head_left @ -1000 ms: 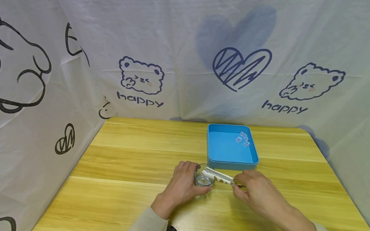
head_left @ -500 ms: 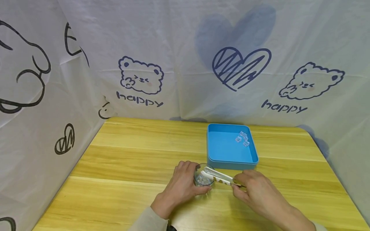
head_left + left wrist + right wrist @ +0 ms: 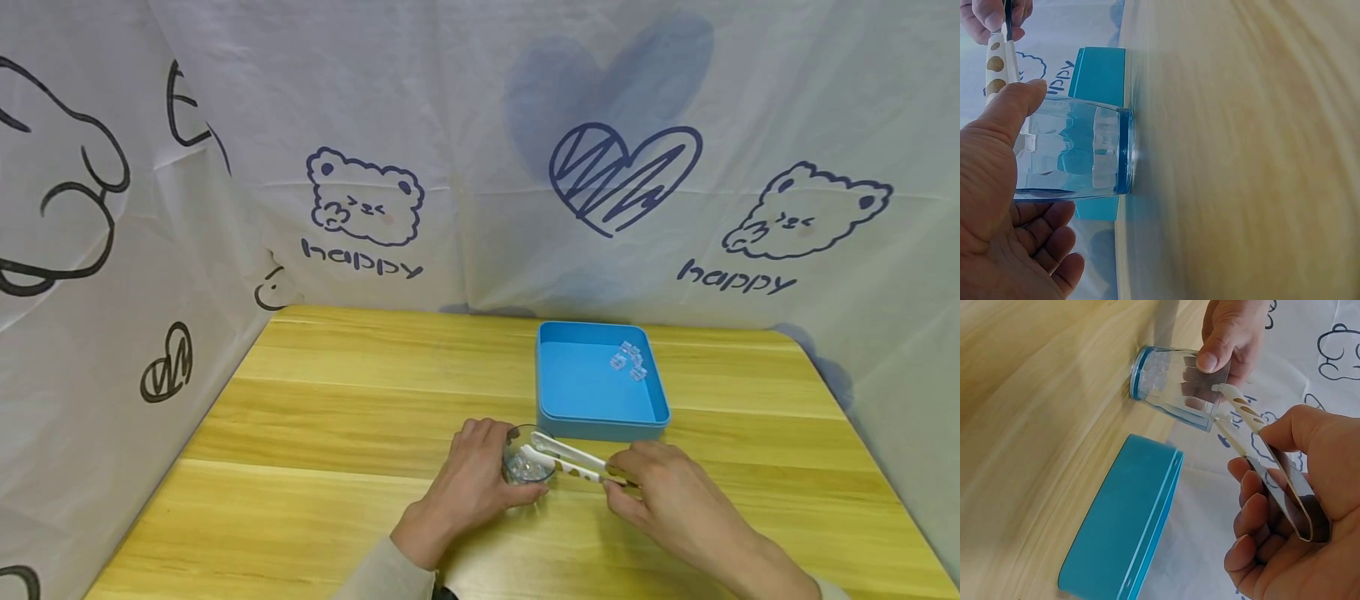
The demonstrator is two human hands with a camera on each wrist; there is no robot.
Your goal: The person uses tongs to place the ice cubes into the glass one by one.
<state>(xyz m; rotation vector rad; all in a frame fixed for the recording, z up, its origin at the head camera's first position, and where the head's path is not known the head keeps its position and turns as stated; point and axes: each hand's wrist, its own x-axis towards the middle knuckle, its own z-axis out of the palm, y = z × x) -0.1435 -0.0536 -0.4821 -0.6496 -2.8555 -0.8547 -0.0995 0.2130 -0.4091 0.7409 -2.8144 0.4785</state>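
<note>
In the head view my left hand [image 3: 472, 475] grips a clear drinking glass [image 3: 1175, 407] from its left side, thumb in front and fingers behind. The glass stands upright on the table and has a blue-tinted base. Several clear cubes [image 3: 528, 468] lie at its bottom. My right hand [image 3: 667, 492] pinches a pair of tongs [image 3: 1249, 411], metal at the bend, with white, gold-spotted arms. Their white tips are at the mouth of the glass, spread apart, with no cube showing between them.
A shallow blue square box [image 3: 577, 387] stands behind the glass, slightly to the right. Several more clear cubes [image 3: 637, 374] sit in its right part. A white printed cloth [image 3: 480, 150] hangs behind the wooden table [image 3: 322, 417].
The tongs' arms have spread wider apart at the glass's mouth, and the cubes at its bottom show more plainly. Both hands stay nearly in place.
</note>
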